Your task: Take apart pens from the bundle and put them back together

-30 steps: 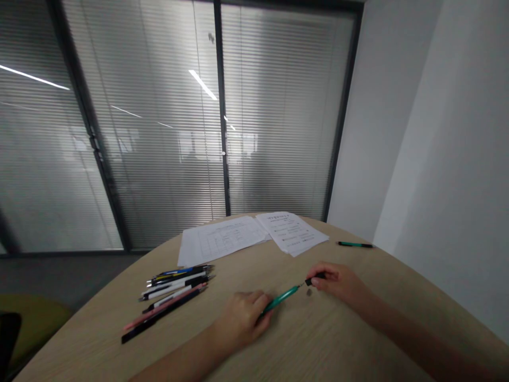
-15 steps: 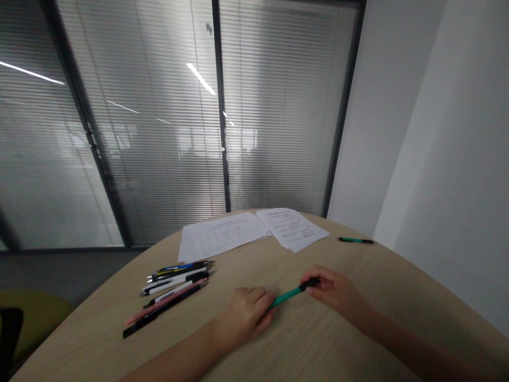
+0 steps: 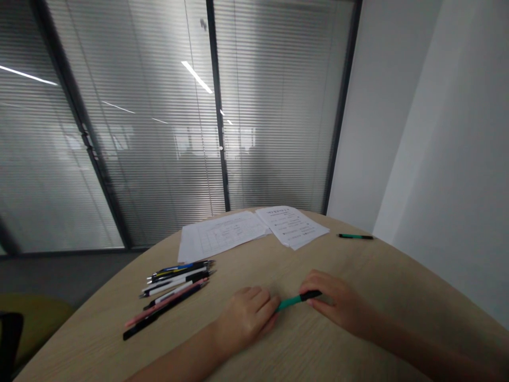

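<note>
Since a second ago the black section has come up against the green barrel, closing the gap that was there; both hands now sit nearer each other, low centre of frame. The green pen is right of lower centre, slightly tilted, its black end up and to the right; its left end is hidden inside the left hand, fingers curled round the barrel, thumb mostly out of sight; the right hand pinches the black section between thumb and fingers, index over the top, black tip poking out towards the palm; join detail too small and dim to make out.

Pens lie bunched at left of lower centre, overlapping, some partly covered; a black pen is nearest the camera; another green-and-black pen lies right of centre near the table edge; two paper sheets, mid-frame, print unreadable; chair cut off at lower left; blinds behind blurred glass; both forearms run off the bottom.
</note>
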Motion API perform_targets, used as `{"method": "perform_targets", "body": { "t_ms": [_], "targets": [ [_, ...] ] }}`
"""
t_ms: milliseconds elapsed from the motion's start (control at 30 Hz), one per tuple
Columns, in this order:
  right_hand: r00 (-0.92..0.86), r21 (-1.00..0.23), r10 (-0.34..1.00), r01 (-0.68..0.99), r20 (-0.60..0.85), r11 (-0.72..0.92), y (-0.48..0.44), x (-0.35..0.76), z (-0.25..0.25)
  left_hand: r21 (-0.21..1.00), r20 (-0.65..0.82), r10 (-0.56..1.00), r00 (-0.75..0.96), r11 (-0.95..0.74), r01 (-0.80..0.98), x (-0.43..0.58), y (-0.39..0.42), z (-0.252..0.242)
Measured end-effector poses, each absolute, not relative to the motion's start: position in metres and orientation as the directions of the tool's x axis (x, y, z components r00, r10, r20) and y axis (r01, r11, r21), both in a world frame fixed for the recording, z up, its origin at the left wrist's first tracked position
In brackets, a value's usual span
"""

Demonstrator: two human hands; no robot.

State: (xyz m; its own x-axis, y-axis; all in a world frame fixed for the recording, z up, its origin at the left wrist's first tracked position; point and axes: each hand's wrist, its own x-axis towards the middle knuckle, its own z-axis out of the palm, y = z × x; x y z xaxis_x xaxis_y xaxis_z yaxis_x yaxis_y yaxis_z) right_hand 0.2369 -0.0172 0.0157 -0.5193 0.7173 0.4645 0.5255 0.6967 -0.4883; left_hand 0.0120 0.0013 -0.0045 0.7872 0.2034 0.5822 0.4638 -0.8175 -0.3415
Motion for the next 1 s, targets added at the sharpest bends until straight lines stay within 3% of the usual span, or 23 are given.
{"method": "perform_targets", "body": {
  "t_ms": [333, 633, 800, 900, 1000],
  "targets": [
    [-0.529, -0.395, 0.761, 0.651, 0.377, 0.648, -0.035, 0.226, 0.01, -0.483, 0.467, 0.09, 0.88, -0.808, 0.338, 0.015, -0.011, -0.004],
    [-0.448, -0.513, 0.806, 0.621, 0.386, 0.592, -0.032, 0.226, 0.009, -0.499, 0.423, 0.101, 0.901, -0.803, 0.325, 0.016, -0.012, 0.0],
    [-0.148, -0.616, 0.86, 0.64, 0.488, 0.459, 0.004, 0.252, -0.007, -0.308, 0.537, 0.308, 0.785, -0.795, 0.522, 0.015, -0.001, -0.004],
    [-0.204, -0.569, 0.861, 0.676, 0.466, 0.468, 0.022, 0.264, -0.024, -0.126, 0.562, 0.457, 0.689, -0.776, 0.618, 0.014, 0.005, -0.007],
    [-0.314, -0.508, 0.848, 0.693, 0.426, 0.512, 0.028, 0.268, -0.037, -0.029, 0.548, 0.533, 0.645, -0.758, 0.652, 0.013, 0.007, -0.007]
  ]
}}
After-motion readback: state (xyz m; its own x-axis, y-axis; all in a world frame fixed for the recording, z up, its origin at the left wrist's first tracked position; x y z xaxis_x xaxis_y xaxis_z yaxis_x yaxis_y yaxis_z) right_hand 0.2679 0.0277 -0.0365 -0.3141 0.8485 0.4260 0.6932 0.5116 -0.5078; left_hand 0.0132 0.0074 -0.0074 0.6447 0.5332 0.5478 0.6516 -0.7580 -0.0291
